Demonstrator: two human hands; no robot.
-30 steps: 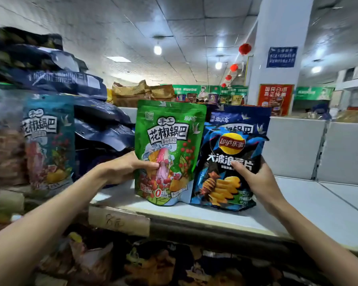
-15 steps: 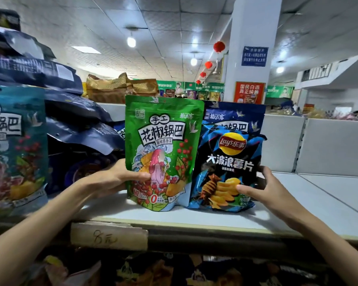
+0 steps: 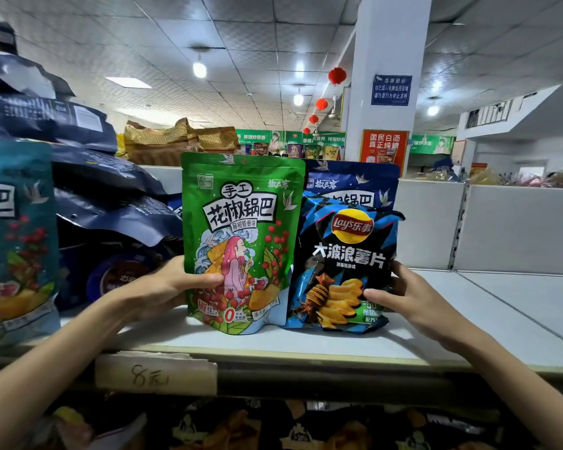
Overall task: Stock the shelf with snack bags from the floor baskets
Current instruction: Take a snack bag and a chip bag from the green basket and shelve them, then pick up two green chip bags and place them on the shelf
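A green snack bag (image 3: 241,222) stands upright on the white top shelf (image 3: 306,342). My left hand (image 3: 163,287) grips its lower left edge, thumb across the front. Right beside it stands a black and blue Lay's chip bag (image 3: 345,264). My right hand (image 3: 407,297) holds that bag's lower right edge, thumb on the front and fingers behind. A dark blue bag (image 3: 355,183) stands behind the chip bag, mostly hidden.
Dark blue bags (image 3: 95,177) are piled at the left, with a teal bag (image 3: 13,238) in front of them. A handwritten price tag (image 3: 156,373) hangs on the shelf edge. White divider panels (image 3: 501,228) back the bare shelf surface on the right. More bags fill the lower shelf (image 3: 273,427).
The view has shifted right and closer to the shelf. My right hand slid down from the chip bag's front to its lower right edge. Both bags stay on the shelf.
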